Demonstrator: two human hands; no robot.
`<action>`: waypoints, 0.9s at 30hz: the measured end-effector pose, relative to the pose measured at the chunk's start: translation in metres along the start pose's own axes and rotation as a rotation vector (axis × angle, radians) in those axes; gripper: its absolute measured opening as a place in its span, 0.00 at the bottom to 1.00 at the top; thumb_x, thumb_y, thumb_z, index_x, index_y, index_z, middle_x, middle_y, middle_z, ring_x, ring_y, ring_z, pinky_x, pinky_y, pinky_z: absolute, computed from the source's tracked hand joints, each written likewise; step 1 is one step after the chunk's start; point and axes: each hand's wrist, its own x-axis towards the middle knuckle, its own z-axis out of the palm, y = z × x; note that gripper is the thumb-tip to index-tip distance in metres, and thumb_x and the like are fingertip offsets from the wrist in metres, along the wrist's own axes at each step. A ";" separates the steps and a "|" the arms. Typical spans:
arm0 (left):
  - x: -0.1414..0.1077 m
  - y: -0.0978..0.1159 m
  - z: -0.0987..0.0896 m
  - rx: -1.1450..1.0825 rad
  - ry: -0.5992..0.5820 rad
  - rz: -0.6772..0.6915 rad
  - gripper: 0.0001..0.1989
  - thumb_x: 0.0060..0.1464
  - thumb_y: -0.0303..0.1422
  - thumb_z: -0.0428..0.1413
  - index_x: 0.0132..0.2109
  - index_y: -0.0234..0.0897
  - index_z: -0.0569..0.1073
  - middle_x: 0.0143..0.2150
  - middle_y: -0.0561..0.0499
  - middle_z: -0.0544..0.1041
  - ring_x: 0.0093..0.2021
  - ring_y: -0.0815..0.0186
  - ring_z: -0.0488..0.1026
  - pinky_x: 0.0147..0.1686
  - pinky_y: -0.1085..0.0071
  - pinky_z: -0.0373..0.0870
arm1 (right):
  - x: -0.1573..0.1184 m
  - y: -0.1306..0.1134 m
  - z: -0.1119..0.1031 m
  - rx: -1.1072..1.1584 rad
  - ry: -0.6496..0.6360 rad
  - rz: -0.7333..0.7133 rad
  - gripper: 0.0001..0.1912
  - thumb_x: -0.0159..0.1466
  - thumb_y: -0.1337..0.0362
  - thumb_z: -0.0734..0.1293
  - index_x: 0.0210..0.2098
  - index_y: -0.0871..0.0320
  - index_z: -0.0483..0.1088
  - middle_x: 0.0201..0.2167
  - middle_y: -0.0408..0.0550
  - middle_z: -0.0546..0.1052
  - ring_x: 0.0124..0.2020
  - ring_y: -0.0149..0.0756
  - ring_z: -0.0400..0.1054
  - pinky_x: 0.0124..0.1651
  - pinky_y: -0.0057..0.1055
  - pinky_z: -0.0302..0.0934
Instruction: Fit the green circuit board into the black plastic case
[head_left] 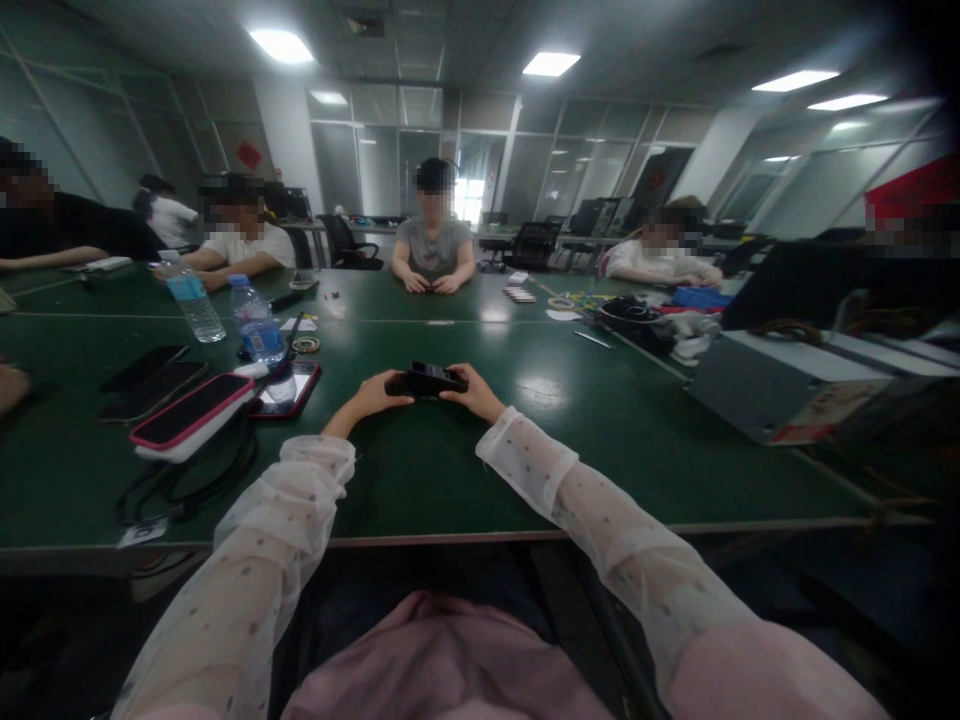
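A small black boxy device (pixel 433 380) is held between my two hands, just above or on the green table (pixel 442 470); I cannot tell which. My left hand (pixel 375 394) grips its left end, thumb along the near side. At the opposite end, my right hand (pixel 474 393) has its fingers and thumb closed on the device. Its top has a raised part toward the left. The fingers on the far side are partly hidden, and the exact kind of device is unclear.
Left of my hands lie several phones, including a pink-edged phone (pixel 196 410), black cables (pixel 217 480) and two water bottles (pixel 259 325). A grey metal box (pixel 780 385) stands at right, near a thin metallic tool (pixel 595 340). Several people sit around the table, one person (pixel 433 245) opposite.
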 end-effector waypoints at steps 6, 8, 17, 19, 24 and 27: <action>-0.003 0.009 -0.001 -0.049 0.016 -0.030 0.32 0.41 0.47 0.65 0.53 0.40 0.72 0.53 0.45 0.76 0.54 0.51 0.72 0.57 0.56 0.64 | 0.000 0.000 0.002 0.080 0.018 0.000 0.32 0.47 0.55 0.76 0.47 0.56 0.62 0.46 0.51 0.73 0.50 0.44 0.69 0.56 0.46 0.60; -0.004 0.012 -0.002 -0.054 0.020 -0.047 0.31 0.42 0.46 0.65 0.53 0.39 0.72 0.53 0.45 0.76 0.54 0.51 0.72 0.57 0.56 0.64 | 0.001 -0.001 0.002 0.118 0.037 0.000 0.32 0.47 0.55 0.76 0.47 0.56 0.63 0.45 0.51 0.73 0.50 0.45 0.69 0.56 0.46 0.60; -0.004 0.012 -0.002 -0.093 0.016 -0.049 0.30 0.43 0.45 0.65 0.54 0.41 0.72 0.52 0.47 0.77 0.53 0.53 0.73 0.57 0.56 0.65 | 0.015 0.011 -0.042 0.014 0.395 -0.043 0.33 0.47 0.51 0.75 0.47 0.56 0.61 0.46 0.53 0.71 0.48 0.46 0.68 0.54 0.45 0.62; -0.004 0.010 -0.002 -0.105 0.010 -0.025 0.31 0.44 0.45 0.64 0.54 0.41 0.71 0.52 0.47 0.77 0.53 0.54 0.73 0.57 0.56 0.64 | 0.014 0.022 -0.057 -0.126 0.525 0.005 0.33 0.48 0.52 0.74 0.47 0.58 0.59 0.45 0.55 0.71 0.45 0.46 0.69 0.51 0.46 0.64; -0.004 0.006 -0.002 -0.096 -0.003 0.005 0.30 0.46 0.47 0.63 0.55 0.41 0.70 0.51 0.46 0.77 0.52 0.55 0.74 0.56 0.56 0.65 | 0.006 0.045 -0.079 -0.520 0.652 0.134 0.30 0.50 0.59 0.72 0.48 0.60 0.60 0.45 0.58 0.72 0.46 0.50 0.68 0.51 0.48 0.62; -0.004 0.005 -0.001 -0.080 -0.003 0.014 0.30 0.46 0.47 0.62 0.55 0.42 0.70 0.50 0.46 0.77 0.51 0.55 0.74 0.55 0.57 0.65 | 0.003 0.050 -0.081 -0.599 0.660 0.216 0.29 0.50 0.59 0.72 0.48 0.61 0.60 0.45 0.59 0.72 0.47 0.50 0.68 0.50 0.46 0.63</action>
